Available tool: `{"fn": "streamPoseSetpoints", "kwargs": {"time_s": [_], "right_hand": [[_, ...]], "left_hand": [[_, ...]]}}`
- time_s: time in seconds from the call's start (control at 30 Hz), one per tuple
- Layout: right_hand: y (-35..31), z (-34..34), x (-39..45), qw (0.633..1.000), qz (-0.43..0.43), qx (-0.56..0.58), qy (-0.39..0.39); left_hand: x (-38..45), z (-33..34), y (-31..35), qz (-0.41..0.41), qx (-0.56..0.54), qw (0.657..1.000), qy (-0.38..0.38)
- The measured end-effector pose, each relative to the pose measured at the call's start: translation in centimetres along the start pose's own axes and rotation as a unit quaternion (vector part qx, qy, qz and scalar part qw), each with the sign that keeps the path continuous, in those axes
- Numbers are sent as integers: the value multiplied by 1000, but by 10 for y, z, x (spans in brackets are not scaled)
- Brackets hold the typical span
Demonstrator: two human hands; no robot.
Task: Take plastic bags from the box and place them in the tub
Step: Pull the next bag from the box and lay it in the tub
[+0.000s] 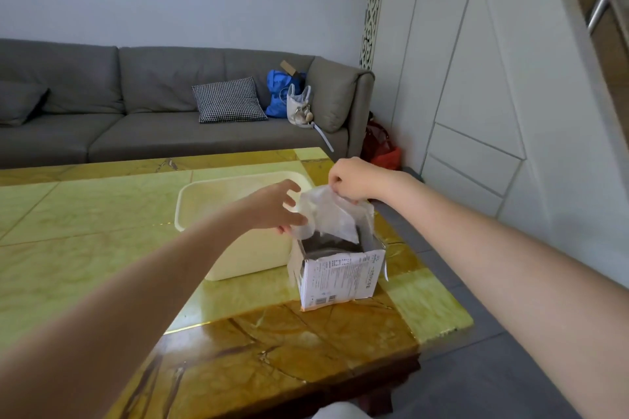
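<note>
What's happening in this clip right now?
A person is pulling a clear, crinkled plastic bag up out of an open white printed cardboard box on a glossy yellow-green and brown stone-patterned table. The right hand pinches the bag's top edge, while the left hand touches its left side with fingers spread. A cream rectangular plastic tub stands just left of the box; the bag is not yet in it.

Hands: two are counted, left hand [275,206] and right hand [350,180].
Plastic bags: one clear plastic bag [328,218] is seen.
Boxes: one box [340,277].
Tubs: one tub [238,248].
Tables: one table [102,214].
Sofas: one sofa [153,95].
Patterned cushions: one checked cushion [228,100].
</note>
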State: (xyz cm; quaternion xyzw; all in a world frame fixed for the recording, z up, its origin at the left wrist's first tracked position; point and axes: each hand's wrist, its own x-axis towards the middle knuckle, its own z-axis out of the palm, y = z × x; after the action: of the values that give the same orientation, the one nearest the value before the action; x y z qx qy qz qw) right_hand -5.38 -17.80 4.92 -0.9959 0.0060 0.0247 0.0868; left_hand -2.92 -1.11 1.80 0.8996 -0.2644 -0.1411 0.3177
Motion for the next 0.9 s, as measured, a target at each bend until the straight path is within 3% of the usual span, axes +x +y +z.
{"fn": "streamPoseSetpoints", "kwargs": {"time_s": [0.13,0.33,0.53,0.7,0.8,0.9], "right_hand": [[1,-2,-2,994,0,101,51],[3,-9,-7,947,-18,311,76],[7,-10,-6,954,-6,246,171],[9,-9,-6,953,35,271,129],[8,-9,-3,946,48,305,102],[6,-9,-1,927,63,344,135]], "left_hand": [[-2,3,5,-31,-213,976,24],[3,-5,12,-32,-243,963,110],[1,-14,12,-66,-239,954,167],[0,-23,8,-91,-228,950,194],[1,-28,12,-105,-320,922,194],[-1,-31,16,-98,-418,888,164]]}}
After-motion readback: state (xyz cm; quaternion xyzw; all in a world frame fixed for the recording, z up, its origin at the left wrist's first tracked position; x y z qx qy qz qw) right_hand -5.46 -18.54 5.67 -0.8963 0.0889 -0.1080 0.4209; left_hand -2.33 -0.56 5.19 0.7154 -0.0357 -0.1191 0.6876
